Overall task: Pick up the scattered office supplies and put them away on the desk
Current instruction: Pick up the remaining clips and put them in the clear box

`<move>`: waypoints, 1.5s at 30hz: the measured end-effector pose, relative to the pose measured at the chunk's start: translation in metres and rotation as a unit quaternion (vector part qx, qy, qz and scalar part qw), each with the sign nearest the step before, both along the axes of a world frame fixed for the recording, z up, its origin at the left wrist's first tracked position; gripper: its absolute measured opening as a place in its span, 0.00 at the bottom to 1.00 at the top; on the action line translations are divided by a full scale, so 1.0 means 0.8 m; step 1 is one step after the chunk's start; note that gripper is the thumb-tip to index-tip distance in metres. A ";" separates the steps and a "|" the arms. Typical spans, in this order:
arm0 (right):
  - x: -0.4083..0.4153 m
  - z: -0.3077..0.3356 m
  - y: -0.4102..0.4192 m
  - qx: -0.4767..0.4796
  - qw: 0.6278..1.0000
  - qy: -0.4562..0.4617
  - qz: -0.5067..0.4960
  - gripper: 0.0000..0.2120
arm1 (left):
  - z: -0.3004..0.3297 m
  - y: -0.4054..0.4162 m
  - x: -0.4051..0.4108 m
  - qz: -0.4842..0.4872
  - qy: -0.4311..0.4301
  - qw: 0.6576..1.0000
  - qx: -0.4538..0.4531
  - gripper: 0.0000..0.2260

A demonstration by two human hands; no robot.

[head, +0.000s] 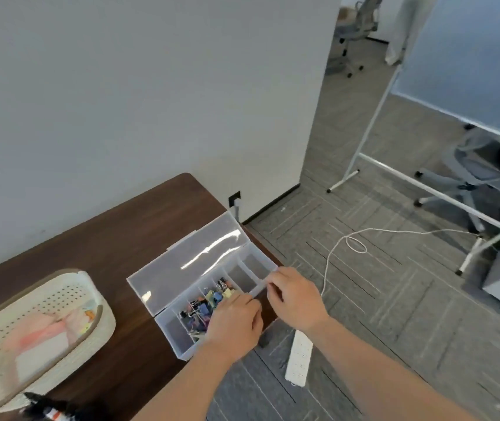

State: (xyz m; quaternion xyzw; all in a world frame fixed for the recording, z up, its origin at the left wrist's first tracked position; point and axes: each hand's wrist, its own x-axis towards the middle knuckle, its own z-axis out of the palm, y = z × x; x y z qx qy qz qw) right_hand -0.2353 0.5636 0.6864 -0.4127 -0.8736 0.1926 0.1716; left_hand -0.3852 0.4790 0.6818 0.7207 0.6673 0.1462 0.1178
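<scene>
A clear plastic compartment box (244, 265) lies open near the right edge of the dark wooden desk (139, 226), its lid (188, 262) folded back flat. The middle compartments hold several coloured binder clips (209, 299). My left hand (233, 319) rests over the box's front wall beside the clips, fingers curled; what it holds is hidden. My right hand (294, 296) pinches the box's front rim near the right end. The right-hand compartments look bare.
A cream perforated basket (15, 323) with pink and white items stands at the desk's left. A dark object (48, 408) lies at the front edge. On the carpet sit a white power strip (299, 360), its cord (355, 244), a whiteboard stand (373, 117) and office chairs (479, 174).
</scene>
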 end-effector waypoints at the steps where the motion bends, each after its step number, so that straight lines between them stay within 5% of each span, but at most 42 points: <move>1: 0.024 -0.001 -0.013 0.007 1.000 -0.006 -0.028 0.09 | -0.005 0.002 0.013 -0.038 0.009 0.999 -0.001 0.13; 7: 0.175 -0.030 -0.158 -0.007 0.967 -0.066 -0.246 0.10 | -0.035 -0.022 0.126 -0.253 0.071 0.965 -0.011 0.08; 14: 0.291 -0.075 -0.383 -0.152 0.874 -0.085 -0.453 0.16 | -0.077 -0.137 0.297 -0.448 0.081 0.888 -0.069 0.10; 19: 0.346 -0.108 -0.513 -0.215 0.794 -0.050 -0.566 0.17 | -0.110 -0.234 0.393 -0.554 0.098 0.822 -0.094 0.04; 25: 0.417 -0.191 -0.667 -0.282 0.705 0.006 -0.651 0.18 | -0.185 -0.354 0.477 -0.582 0.137 0.787 -0.150 0.13; 34: 0.496 -0.465 -0.804 -0.349 0.628 0.044 -0.695 0.22 | -0.456 -0.444 0.537 -0.565 0.192 0.778 -0.196 0.18; 39: 0.531 -0.666 -0.803 -0.384 0.591 0.020 -0.709 0.23 | -0.665 -0.437 0.547 -0.603 0.246 0.737 -0.182 0.22; 45: 0.597 -0.875 -0.773 -0.378 0.596 -0.028 -0.708 0.28 | -0.885 -0.409 0.541 -0.670 0.289 0.667 -0.148 0.29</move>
